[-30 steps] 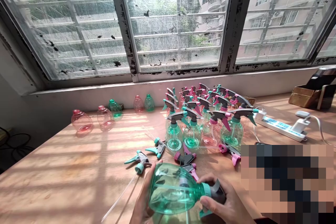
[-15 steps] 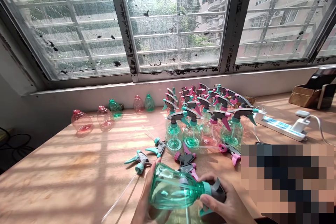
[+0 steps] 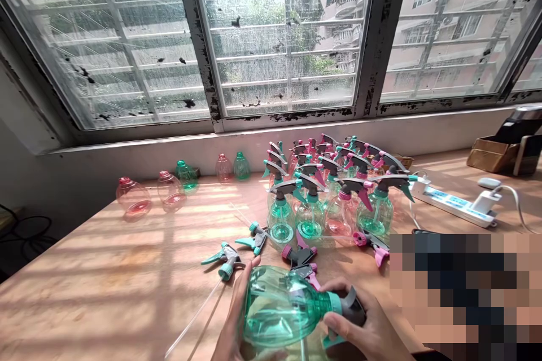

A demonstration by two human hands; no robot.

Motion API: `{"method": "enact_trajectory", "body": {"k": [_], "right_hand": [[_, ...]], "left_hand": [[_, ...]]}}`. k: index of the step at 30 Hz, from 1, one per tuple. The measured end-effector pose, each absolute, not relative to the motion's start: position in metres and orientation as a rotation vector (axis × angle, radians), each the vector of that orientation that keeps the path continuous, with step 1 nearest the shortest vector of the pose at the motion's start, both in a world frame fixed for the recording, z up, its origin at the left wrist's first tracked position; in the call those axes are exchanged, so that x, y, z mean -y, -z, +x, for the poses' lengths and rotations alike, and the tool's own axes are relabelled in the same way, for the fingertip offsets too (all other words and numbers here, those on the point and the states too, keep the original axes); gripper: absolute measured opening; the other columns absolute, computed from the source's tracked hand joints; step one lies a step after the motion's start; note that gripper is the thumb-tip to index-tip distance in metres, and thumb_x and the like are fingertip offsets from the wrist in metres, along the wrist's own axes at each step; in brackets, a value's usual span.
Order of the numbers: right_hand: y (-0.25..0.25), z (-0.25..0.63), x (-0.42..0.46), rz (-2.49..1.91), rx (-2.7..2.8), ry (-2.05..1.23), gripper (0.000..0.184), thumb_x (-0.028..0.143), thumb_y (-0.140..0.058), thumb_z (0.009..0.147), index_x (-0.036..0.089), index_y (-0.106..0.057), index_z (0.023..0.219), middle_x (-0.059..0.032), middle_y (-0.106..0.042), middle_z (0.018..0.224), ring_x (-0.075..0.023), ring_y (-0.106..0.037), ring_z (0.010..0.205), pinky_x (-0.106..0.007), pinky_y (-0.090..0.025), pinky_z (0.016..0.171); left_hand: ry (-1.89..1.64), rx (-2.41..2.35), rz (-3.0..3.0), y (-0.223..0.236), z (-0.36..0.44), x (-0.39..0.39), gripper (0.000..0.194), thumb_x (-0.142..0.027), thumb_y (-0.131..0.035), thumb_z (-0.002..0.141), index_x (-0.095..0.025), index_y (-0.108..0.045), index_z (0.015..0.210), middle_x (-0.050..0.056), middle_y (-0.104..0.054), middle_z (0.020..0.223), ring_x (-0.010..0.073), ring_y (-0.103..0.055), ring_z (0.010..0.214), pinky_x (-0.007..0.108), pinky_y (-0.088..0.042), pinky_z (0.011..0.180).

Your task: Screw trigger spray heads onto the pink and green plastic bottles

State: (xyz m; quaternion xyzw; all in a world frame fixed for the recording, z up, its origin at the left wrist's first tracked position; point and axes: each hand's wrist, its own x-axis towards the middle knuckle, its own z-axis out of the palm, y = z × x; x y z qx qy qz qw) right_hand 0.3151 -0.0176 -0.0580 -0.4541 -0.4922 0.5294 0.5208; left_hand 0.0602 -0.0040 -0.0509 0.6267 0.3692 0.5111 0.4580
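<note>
A clear green spray bottle [image 3: 277, 307] lies sideways in my hands, its base to the left. My left hand [image 3: 232, 316] is wrapped round the base end. At the neck, my right hand [image 3: 359, 316] grips the teal collar and the dark grey spray head [image 3: 352, 306]. Just beyond the bottle lie loose spray heads: a teal and grey one [image 3: 226, 259] with a long clear tube, another teal one [image 3: 254, 238], and pink and grey ones [image 3: 300, 254]. One more pink spray head [image 3: 372, 245] rests farther right.
Several assembled spray bottles [image 3: 311, 220] stand in rows at the middle back. Headless red bottles [image 3: 133, 198] and green bottles [image 3: 241, 166] stand at the back left. A white power strip [image 3: 455, 203] with cables and a brown box [image 3: 486, 155] are at the right.
The green bottle's body has turned a little in my left hand and sits slightly lower. My right hand stays at the collar and spray head.
</note>
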Motion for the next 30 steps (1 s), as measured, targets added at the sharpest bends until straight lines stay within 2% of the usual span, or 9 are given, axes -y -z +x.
{"method": "enact_trajectory", "body": {"k": [4, 7, 8, 10, 12, 14, 20, 24, 30], "right_hand": [[0.058, 0.316, 0.017, -1.078, 1.165, -1.265, 0.048, 0.058, -0.086, 0.075, 0.02, -0.073, 0.102, 0.0009, -0.063, 0.07, -0.0191, -0.064, 0.061, -0.028, -0.05, 0.059], [0.058, 0.316, 0.017, -1.086, 1.192, -1.272, 0.051, 0.061, -0.085, 0.076, 0.02, -0.073, 0.103, 0.0008, -0.062, 0.069, -0.0196, -0.063, 0.062, -0.028, -0.049, 0.058], [0.058, 0.316, 0.018, -1.092, 1.197, -1.276, 0.052, 0.062, -0.085, 0.076, 0.019, -0.073, 0.103, 0.0009, -0.062, 0.069, -0.0197, -0.063, 0.062, -0.028, -0.049, 0.059], [0.058, 0.316, 0.018, -1.106, 1.193, -1.288, 0.056, 0.065, -0.084, 0.074, 0.019, -0.072, 0.104, 0.0013, -0.061, 0.068, -0.0198, -0.063, 0.062, -0.028, -0.05, 0.059], [0.057, 0.315, 0.019, -1.114, 1.185, -1.283, 0.056, 0.066, -0.085, 0.073, 0.02, -0.072, 0.103, 0.002, -0.06, 0.067, -0.0192, -0.062, 0.061, -0.028, -0.051, 0.058], [0.056, 0.314, 0.019, -1.108, 1.178, -1.262, 0.053, 0.063, -0.086, 0.074, 0.02, -0.073, 0.102, 0.0023, -0.06, 0.066, -0.0185, -0.062, 0.059, -0.027, -0.051, 0.057], [0.054, 0.314, 0.018, -1.072, 1.134, -1.272, 0.05, 0.059, -0.088, 0.074, 0.02, -0.073, 0.101, 0.0013, -0.063, 0.067, -0.0185, -0.064, 0.061, -0.027, -0.05, 0.058], [0.057, 0.314, 0.017, -1.074, 1.163, -1.283, 0.052, 0.061, -0.086, 0.075, 0.02, -0.073, 0.102, 0.0012, -0.062, 0.067, -0.0183, -0.061, 0.062, -0.026, -0.049, 0.057], [0.058, 0.313, 0.017, -1.103, 1.222, -1.284, 0.058, 0.068, -0.083, 0.073, 0.019, -0.074, 0.102, 0.0023, -0.058, 0.063, -0.0191, -0.06, 0.06, -0.029, -0.053, 0.058]], "left_hand": [[-1.28, -0.937, 1.532, 0.05, 0.067, 0.004, 0.086, -0.05, -0.079, 0.086, -0.044, -0.035, 0.16, 0.004, -0.029, 0.172, 0.0405, -0.025, 0.16, 0.054, -0.029, 0.126], [-1.231, -0.896, 1.456, 0.05, 0.066, 0.005, 0.095, -0.05, -0.084, 0.081, -0.046, -0.031, 0.161, 0.005, -0.025, 0.174, 0.0415, -0.024, 0.16, 0.051, -0.045, 0.117], [-1.227, -0.868, 1.442, 0.05, 0.064, 0.005, 0.101, -0.052, -0.086, 0.078, -0.045, -0.029, 0.162, 0.005, -0.024, 0.174, 0.0423, -0.023, 0.16, 0.051, -0.045, 0.117], [-1.234, -0.819, 1.444, 0.051, 0.061, 0.005, 0.107, -0.057, -0.086, 0.075, -0.041, -0.028, 0.164, 0.006, -0.024, 0.175, 0.0432, -0.02, 0.161, 0.053, -0.034, 0.124], [-1.235, -0.816, 1.475, 0.052, 0.059, 0.003, 0.104, -0.06, -0.083, 0.078, -0.038, -0.029, 0.164, 0.006, -0.026, 0.175, 0.0428, -0.018, 0.161, 0.053, -0.02, 0.13], [-1.229, -0.841, 1.517, 0.053, 0.058, 0.002, 0.101, -0.058, -0.082, 0.08, -0.036, -0.03, 0.165, 0.006, -0.026, 0.175, 0.0433, -0.019, 0.161, 0.054, -0.015, 0.131], [-1.24, -0.918, 1.532, 0.055, 0.061, 0.004, 0.089, -0.048, -0.075, 0.091, -0.039, -0.026, 0.165, 0.006, -0.023, 0.176, 0.0423, -0.029, 0.158, 0.056, -0.029, 0.127], [-1.231, -0.826, 1.505, 0.054, 0.059, 0.004, 0.106, -0.055, -0.082, 0.082, -0.036, -0.022, 0.167, 0.008, -0.026, 0.175, 0.0435, -0.027, 0.159, 0.054, -0.03, 0.127], [-1.331, -0.913, 1.638, 0.056, 0.056, -0.011, 0.104, -0.053, -0.087, 0.076, -0.031, -0.036, 0.163, 0.01, -0.038, 0.169, 0.0458, -0.033, 0.156, 0.053, -0.028, 0.129]]}}
